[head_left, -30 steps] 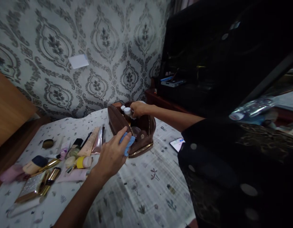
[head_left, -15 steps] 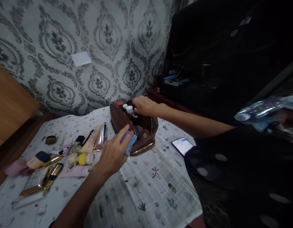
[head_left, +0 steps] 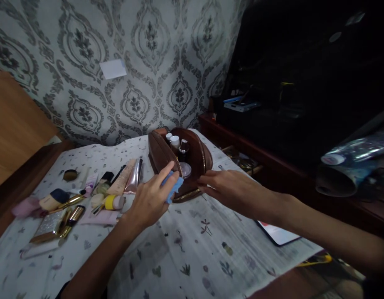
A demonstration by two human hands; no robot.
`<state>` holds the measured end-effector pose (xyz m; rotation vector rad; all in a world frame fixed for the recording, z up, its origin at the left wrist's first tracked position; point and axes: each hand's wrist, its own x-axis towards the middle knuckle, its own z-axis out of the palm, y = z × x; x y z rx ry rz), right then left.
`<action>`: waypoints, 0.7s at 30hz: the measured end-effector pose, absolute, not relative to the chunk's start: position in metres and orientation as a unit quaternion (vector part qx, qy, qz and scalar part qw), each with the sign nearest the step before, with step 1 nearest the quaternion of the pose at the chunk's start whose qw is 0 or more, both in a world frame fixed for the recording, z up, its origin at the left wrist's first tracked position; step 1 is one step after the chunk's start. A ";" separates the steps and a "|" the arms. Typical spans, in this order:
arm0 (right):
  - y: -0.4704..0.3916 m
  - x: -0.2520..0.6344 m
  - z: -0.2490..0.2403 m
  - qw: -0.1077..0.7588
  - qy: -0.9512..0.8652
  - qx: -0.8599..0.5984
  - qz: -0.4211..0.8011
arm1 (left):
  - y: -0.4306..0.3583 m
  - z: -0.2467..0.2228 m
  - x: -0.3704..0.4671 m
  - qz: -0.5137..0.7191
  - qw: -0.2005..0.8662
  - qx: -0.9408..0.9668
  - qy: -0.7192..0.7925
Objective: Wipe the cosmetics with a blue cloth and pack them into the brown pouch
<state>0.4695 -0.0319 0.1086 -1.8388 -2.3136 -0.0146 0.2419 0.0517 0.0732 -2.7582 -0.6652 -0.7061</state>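
Observation:
A brown cosmetic bag [head_left: 158,150] stands unzipped on the table, its mouth spread wide. Inside it are white-capped bottles [head_left: 174,141], a bottle with a silvery cap [head_left: 183,146] and a small round clear container [head_left: 185,169]. My left hand [head_left: 153,197] grips a crumpled blue cloth [head_left: 173,187] against the bag's front left side. At the bag's front right edge, my right hand [head_left: 221,187] has its fingers closed on the zipped rim; the fingertips are partly hidden.
Left of the bag lie several cosmetics, among them a shiny pink tube [head_left: 134,176], a yellow-banded jar [head_left: 110,202] and a glittery gold case [head_left: 48,224]. A phone [head_left: 281,234] lies under my right forearm. A patterned cloth [head_left: 179,265] covers the table. A dark screen stands at right.
My right hand has come out of the bag's mouth and moved down to its front right edge. My left hand keeps the blue cloth at the bag. The view has shifted slightly.

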 end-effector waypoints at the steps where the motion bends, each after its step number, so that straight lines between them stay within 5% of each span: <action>1: -0.036 0.471 0.105 0.098 -0.782 -0.616 -0.008 | 0.052 0.073 0.242 -0.241 0.104 -0.938 -0.225; 10: -0.054 0.470 0.092 0.087 -0.784 -0.614 -0.021 | 0.047 0.060 0.231 -0.282 0.081 -0.931 -0.216; 16: -0.066 0.460 0.076 0.177 -0.786 -0.587 -0.073 | 0.047 0.032 0.199 -0.205 0.079 -0.939 -0.265; 21: -0.070 0.429 0.079 0.240 -0.806 -0.540 0.039 | 0.060 0.020 0.163 -0.141 0.083 -0.924 -0.345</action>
